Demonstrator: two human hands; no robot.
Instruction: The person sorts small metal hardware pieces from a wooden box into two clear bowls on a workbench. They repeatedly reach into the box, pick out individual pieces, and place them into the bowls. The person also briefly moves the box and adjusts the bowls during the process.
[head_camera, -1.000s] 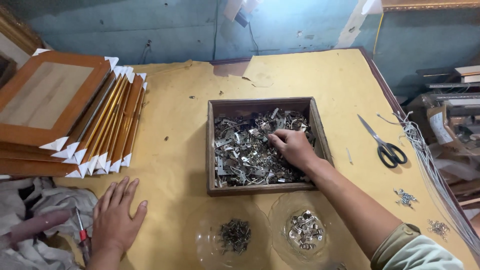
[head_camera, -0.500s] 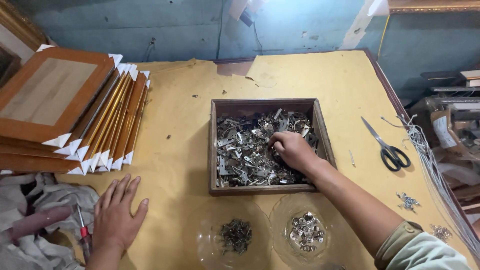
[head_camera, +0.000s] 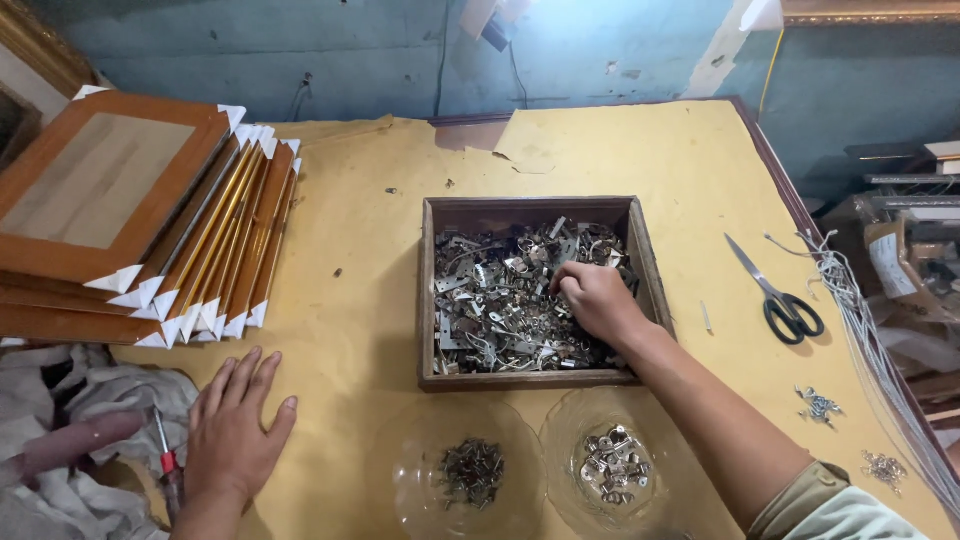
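Observation:
A shallow wooden box (head_camera: 430, 300) in the middle of the yellow-covered table holds a heap of small metal hangers and brackets (head_camera: 490, 300). My right hand (head_camera: 595, 298) is down in the box, fingers curled into the metal pieces at its right side. Whether it grips a piece I cannot see. My left hand (head_camera: 235, 430) lies flat and spread on the table at the front left, holding nothing. In front of the box stand two clear glass bowls, the left bowl (head_camera: 470, 470) with dark small screws, the right bowl (head_camera: 612, 468) with silvery fittings.
A stack of wooden picture frames (head_camera: 120, 230) with white corner guards lies at the left. Black-handled scissors (head_camera: 780, 300) lie right of the box, with white cords (head_camera: 850, 300) and loose fittings (head_camera: 820, 405) near the right edge. A red-handled screwdriver (head_camera: 165, 465) and crumpled cloth (head_camera: 60, 460) are front left.
My right hand has shifted slightly among the metal pieces in the box. My left hand stays flat on the table.

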